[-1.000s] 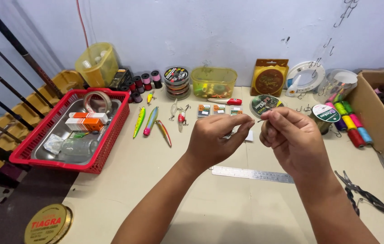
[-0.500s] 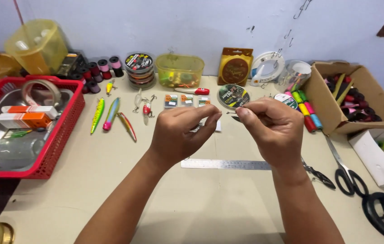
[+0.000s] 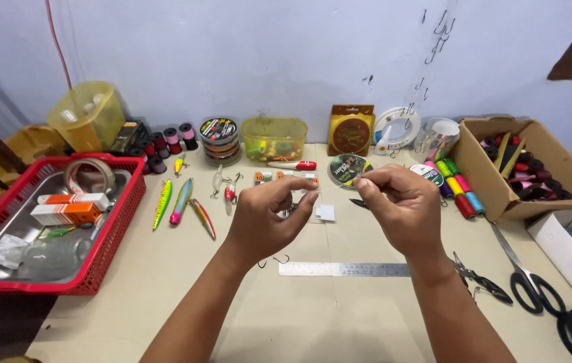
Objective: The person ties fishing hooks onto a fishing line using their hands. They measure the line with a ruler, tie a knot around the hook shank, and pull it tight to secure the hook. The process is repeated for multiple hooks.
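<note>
Hands pinching something too fine to make out, raised over a cluttered table.

Ruler (image 3: 345,269) and a small hook (image 3: 280,259) lie nearest, below the hands. Left hand (image 3: 264,220) and right hand (image 3: 400,210) each press thumb to forefinger, tips facing, a small gap between; probably thin line, though it cannot be seen. Such line would be light, limp and slippery, best gripped close to its end. Beyond lie lures (image 3: 182,199), spools (image 3: 219,138) and a red basket (image 3: 107,232).

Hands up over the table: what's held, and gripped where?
Left hand and right hand each pinch with thumb and forefinger, likely a thin line stretched between them; it is too fine to confirm.
</note>
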